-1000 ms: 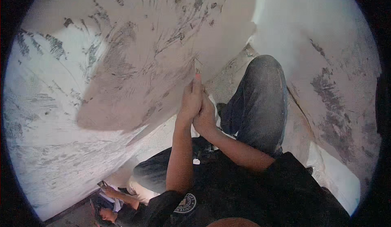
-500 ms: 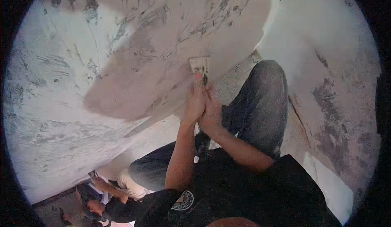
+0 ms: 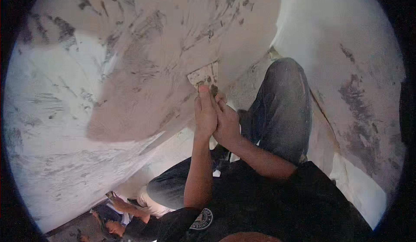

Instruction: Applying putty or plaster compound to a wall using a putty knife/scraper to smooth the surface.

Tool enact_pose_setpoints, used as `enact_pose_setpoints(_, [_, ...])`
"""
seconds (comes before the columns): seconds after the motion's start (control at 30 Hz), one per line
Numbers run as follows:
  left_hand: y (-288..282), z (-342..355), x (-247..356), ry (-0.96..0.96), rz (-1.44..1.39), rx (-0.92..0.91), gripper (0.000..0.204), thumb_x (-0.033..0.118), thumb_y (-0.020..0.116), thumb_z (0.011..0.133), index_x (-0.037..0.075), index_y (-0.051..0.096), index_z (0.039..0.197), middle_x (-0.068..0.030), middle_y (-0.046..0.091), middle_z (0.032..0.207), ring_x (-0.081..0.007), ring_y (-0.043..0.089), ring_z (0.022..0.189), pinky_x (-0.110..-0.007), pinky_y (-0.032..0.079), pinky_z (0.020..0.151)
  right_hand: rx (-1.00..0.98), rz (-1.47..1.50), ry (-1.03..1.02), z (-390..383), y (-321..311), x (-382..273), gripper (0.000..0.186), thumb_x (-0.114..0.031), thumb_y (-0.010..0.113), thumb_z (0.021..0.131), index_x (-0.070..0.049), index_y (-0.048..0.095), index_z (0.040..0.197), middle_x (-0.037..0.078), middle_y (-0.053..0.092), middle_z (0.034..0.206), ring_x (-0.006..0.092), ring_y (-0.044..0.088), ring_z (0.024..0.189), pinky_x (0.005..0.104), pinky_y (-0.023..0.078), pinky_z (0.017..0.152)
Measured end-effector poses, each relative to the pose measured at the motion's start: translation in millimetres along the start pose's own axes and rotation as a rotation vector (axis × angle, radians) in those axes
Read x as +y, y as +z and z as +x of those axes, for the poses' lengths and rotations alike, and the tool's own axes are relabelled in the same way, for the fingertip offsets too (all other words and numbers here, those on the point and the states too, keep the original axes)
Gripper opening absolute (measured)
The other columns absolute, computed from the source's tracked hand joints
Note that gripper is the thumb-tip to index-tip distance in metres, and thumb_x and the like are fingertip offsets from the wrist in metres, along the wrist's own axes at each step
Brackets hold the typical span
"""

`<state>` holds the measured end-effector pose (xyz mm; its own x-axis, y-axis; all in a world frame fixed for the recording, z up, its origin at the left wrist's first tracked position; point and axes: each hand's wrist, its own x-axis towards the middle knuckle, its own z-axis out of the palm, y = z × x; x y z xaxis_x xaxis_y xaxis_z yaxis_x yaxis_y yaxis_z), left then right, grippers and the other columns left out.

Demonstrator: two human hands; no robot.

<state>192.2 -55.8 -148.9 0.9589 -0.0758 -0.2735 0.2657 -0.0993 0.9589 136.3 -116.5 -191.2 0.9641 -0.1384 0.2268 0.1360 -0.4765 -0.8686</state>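
Observation:
A putty knife (image 3: 203, 76) with a broad, stained blade lies against the patchy wall (image 3: 143, 86), its blade edge slanting up to the right. My left hand (image 3: 205, 115) is closed round the handle, the thumb up near the blade. Pressed beside it, my right hand (image 3: 227, 122) has its fingers closed about the same handle, which both hands mostly hide. Dark smears show on the blade and on the plaster around it.
My bent knee (image 3: 284, 99) rises just right of the hands. A second wall (image 3: 359, 103) with dark patches stands on the right. At the lower left a co-worker (image 3: 130, 209) holds a small flat tool (image 3: 111, 195) against the wall.
The putty knife has shifted slightly left and down in the picture, and its blade has turned from nearly level to a slant. The whole view has moved a little. Both hands keep their grip.

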Motion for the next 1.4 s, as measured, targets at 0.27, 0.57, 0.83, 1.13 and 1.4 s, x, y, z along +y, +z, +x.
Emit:
enact_pose_setpoints(0.27, [20.0,0.0,14.0,0.034,0.182,0.015,0.063,0.052,0.029,0.101,-0.002,0.054,0.081,-0.0066,0.055,0.074,-0.0172,0.05,0.07,-0.033,0.043,0.067,0.074,0.089,0.04,4.4,-2.4,9.3,0.049,-0.012,0.066,0.074,0.002,0.054,0.119,0.022,0.056,0.097,0.0391,0.059,0.079,0.0477,0.047,0.067])
enact_pose_setpoints(0.57, [16.2,-0.6,0.2,-0.003,-0.088,0.048,0.057,0.051,0.033,0.101,0.002,0.052,0.08,-0.0052,0.054,0.074,-0.0129,0.048,0.067,-0.029,0.039,0.059,0.036,0.134,0.039,-1.1,-1.0,12.7,0.049,-0.01,0.066,0.074,0.001,0.054,0.12,0.021,0.056,0.092,0.0395,0.058,0.08,0.0475,0.047,0.067])
enact_pose_setpoints(0.83, [17.6,4.0,12.5,0.099,0.118,0.028,0.054,0.047,0.033,0.102,0.001,0.052,0.081,-0.0037,0.052,0.074,-0.013,0.048,0.067,-0.029,0.04,0.059,0.12,0.169,-0.006,8.0,2.7,8.7,0.048,-0.012,0.066,0.075,0.001,0.055,0.121,0.022,0.058,0.093,0.0389,0.06,0.08,0.0466,0.049,0.068])
enact_pose_setpoints(1.13, [16.3,11.8,12.1,0.038,0.15,0.04,0.061,0.05,0.031,0.102,-0.001,0.055,0.078,-0.0064,0.056,0.075,-0.016,0.05,0.071,-0.033,0.042,0.065,0.094,0.164,0.014,13.0,2.1,11.7,0.048,-0.009,0.066,0.075,0.001,0.055,0.121,0.02,0.058,0.092,0.0377,0.06,0.079,0.0461,0.049,0.068])
enact_pose_setpoints(1.4, [22.0,18.2,29.3,0.093,0.163,0.052,0.065,0.06,0.032,0.098,-0.001,0.055,0.09,-0.0068,0.056,0.078,-0.0168,0.053,0.077,-0.032,0.045,0.071,0.228,0.15,-0.058,25.1,3.5,8.7,0.052,-0.011,0.065,0.075,-0.001,0.053,0.125,0.023,0.059,0.091,0.041,0.059,0.079,0.048,0.048,0.068])
